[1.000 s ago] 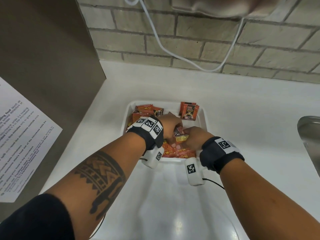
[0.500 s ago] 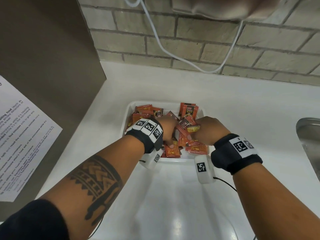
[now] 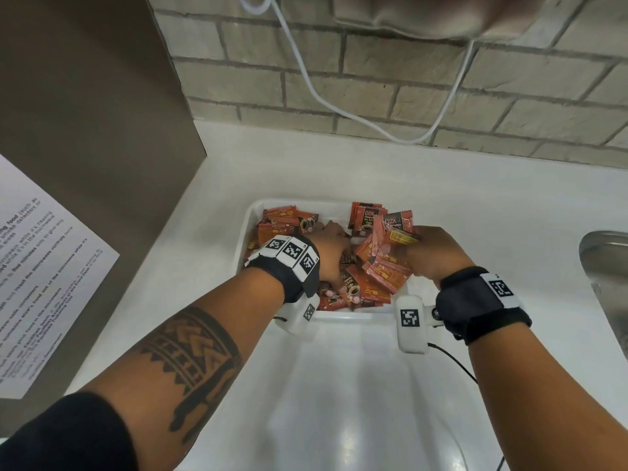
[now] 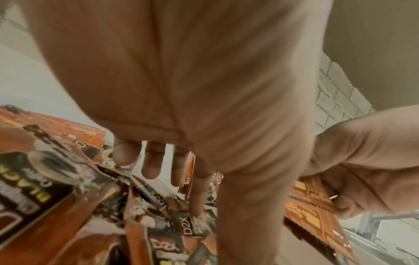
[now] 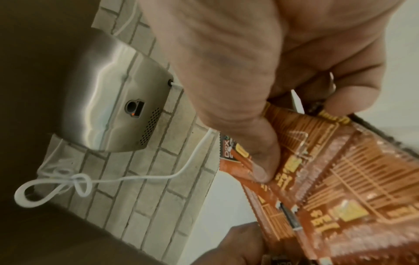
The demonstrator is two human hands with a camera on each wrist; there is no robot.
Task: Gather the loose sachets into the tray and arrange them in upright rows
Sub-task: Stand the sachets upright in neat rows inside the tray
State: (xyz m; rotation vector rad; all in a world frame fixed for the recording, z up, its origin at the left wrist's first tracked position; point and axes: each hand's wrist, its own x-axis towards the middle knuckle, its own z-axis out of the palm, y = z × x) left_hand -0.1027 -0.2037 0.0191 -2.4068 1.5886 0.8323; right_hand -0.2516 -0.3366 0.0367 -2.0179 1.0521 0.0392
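Note:
A white tray (image 3: 250, 215) on the counter holds several orange-red coffee sachets (image 3: 365, 290) in a loose heap. A few sachets stand upright (image 3: 366, 219) at its far right, and others lie stacked (image 3: 283, 220) at its far left. My left hand (image 3: 333, 246) reaches into the tray's middle, its straight fingers (image 4: 149, 166) spread among the loose sachets and gripping none. My right hand (image 3: 426, 248) grips a fanned bunch of sachets (image 3: 385, 265) over the tray's right side. Its thumb (image 5: 260, 161) presses on that bunch (image 5: 340, 179).
A steel sink (image 3: 608, 266) lies at the right edge. A brown panel (image 3: 85, 130) with a printed notice (image 3: 40, 266) rises on the left. On the brick wall behind hang a metal unit (image 5: 108, 107) and a white cable (image 3: 339, 108).
My right hand has lifted a bunch of sachets from the near middle of the tray and carried it right and farther back. My left hand stays in the tray, slightly farther in.

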